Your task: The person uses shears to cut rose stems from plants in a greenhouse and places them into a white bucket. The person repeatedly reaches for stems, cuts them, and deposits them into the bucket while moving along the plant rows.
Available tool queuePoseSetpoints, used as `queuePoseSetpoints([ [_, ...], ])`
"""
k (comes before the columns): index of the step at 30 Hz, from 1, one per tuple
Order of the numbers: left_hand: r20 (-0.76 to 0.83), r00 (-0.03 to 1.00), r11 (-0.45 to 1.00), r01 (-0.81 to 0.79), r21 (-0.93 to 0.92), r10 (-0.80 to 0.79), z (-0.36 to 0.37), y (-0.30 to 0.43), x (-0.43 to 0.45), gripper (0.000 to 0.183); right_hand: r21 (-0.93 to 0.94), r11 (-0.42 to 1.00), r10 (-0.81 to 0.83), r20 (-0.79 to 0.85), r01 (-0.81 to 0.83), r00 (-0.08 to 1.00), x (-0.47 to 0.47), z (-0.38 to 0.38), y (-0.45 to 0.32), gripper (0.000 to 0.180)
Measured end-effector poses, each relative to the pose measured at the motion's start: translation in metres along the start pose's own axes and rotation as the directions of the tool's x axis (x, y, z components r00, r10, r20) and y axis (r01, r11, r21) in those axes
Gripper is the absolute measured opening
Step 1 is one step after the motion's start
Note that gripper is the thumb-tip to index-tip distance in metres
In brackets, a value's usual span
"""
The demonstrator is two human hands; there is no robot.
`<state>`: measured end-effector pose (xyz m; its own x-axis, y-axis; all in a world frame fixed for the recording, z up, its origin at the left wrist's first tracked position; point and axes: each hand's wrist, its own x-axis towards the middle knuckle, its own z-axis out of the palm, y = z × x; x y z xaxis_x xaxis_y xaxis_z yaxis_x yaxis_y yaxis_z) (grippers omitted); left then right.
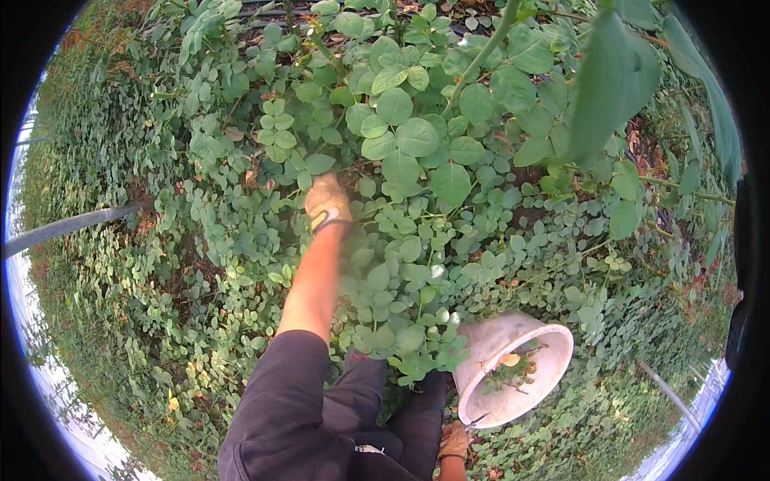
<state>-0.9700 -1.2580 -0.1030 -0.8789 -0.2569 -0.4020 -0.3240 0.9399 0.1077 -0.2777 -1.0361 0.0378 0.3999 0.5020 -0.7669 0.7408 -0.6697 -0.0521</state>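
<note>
My left hand, in a tan work glove with a pale and yellow patch at the wrist, reaches in among rose bush leaves. Foliage hides its fingertips, so what they hold cannot be made out. Low in the view, my right hand wears a similar glove and is beside the rim of a whitish bucket. Its fingers are closed on what looks like pruning shears, of which only a short dark blade shows. The bucket tilts with its mouth to the lower right and holds leafy cuttings.
Dense leafy stems surround my legs. A thick green stem and large leaves hang close at the upper right. A grey pipe enters from the left; another pole stands at lower right. Dark irrigation tubes run along the top.
</note>
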Motion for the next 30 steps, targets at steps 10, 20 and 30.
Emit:
queuePoseSetpoints([
  [10, -0.167, 0.980, 0.857, -0.177, -0.483, 0.109, -0.083, -0.053, -0.044, 0.042, -0.657, 0.437, -0.509, 0.383, 0.615, 0.771, 0.013, 0.000, 0.017, 0.024],
  [20, -0.079, 0.962, 0.091, -0.106, -0.990, 0.263, -0.188, 0.072, -0.311, 0.033, -0.204, 0.763, -0.548, 0.299, 0.613, 0.781, 0.049, 0.034, 0.034, 0.030],
  [30, 0.598, 0.160, 0.564, -0.583, -0.584, 0.785, 0.062, 0.158, -0.544, 0.070, -0.294, 0.740, -0.492, 0.377, 0.605, 0.785, 0.073, 0.000, 0.100, 0.034],
])
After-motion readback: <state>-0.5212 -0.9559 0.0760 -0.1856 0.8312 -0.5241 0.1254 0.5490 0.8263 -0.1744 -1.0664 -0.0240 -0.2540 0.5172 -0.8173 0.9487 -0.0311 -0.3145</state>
